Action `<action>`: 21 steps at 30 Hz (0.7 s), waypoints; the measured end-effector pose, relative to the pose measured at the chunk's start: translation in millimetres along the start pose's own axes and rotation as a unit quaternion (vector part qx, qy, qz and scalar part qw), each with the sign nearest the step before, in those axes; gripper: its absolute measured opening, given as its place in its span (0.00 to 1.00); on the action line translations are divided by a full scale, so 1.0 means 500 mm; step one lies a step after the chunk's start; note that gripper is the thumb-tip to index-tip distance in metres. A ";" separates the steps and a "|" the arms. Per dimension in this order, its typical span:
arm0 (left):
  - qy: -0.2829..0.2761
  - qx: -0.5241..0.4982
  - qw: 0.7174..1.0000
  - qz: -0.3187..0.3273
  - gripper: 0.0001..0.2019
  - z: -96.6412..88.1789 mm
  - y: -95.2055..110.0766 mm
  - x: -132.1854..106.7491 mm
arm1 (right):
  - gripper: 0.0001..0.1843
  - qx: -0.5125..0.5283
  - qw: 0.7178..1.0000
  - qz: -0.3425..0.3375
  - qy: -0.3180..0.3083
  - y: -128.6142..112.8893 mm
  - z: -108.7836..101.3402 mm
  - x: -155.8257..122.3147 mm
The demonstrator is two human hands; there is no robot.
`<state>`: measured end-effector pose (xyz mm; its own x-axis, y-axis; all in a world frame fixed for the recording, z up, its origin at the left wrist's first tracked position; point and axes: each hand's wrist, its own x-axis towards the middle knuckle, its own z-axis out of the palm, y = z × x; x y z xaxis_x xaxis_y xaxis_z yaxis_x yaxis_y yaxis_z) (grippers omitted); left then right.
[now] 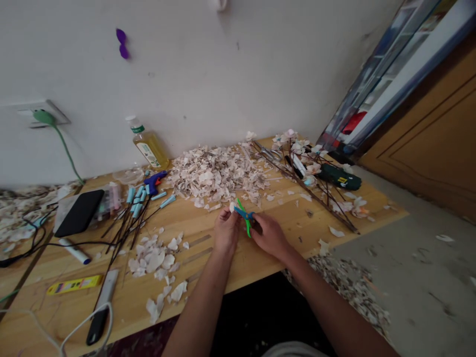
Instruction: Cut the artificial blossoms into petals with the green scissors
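Between the fingers of my left hand (pixel 226 232) is a small whitish petal-like flake (pixel 233 207). My right hand (pixel 270 235) grips a pair of scissors (pixel 243 213) with blue and green parts, their blades reaching toward the flake. Both hands are just above the front part of the wooden table (pixel 282 213). Behind them lies a large heap of pale flakes (pixel 211 176). A smaller group of larger pale petals (pixel 152 258) is spread to the left of my left forearm.
Left of the heap are a blue glue gun (pixel 154 182), a bottle of yellow liquid (pixel 150 146), blue-tipped sticks (pixel 137 198), a black phone (pixel 81 212), a marker (pixel 74 251) and a yellow box (pixel 74 285). Flowered branches (pixel 316 198) lie at right. Flakes cover the floor (pixel 345 287).
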<state>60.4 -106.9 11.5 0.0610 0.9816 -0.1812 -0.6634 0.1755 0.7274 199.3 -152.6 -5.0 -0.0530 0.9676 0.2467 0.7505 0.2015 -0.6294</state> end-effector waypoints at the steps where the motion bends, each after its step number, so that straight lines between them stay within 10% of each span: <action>1: -0.001 0.003 1.000 -0.005 0.17 0.001 0.000 -0.001 | 0.09 -0.001 1.000 -0.001 -0.002 -0.001 -0.001 0.000; 21: -0.001 0.006 1.000 -0.003 0.17 -0.004 -0.003 0.004 | 0.12 0.008 1.000 0.015 0.003 0.001 0.002 0.003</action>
<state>60.2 -105.5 8.6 0.0668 0.9804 -0.1852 -0.6542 0.1832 0.7338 199.0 -151.0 -5.9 -0.0276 0.9723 0.2321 0.7404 0.1759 -0.6488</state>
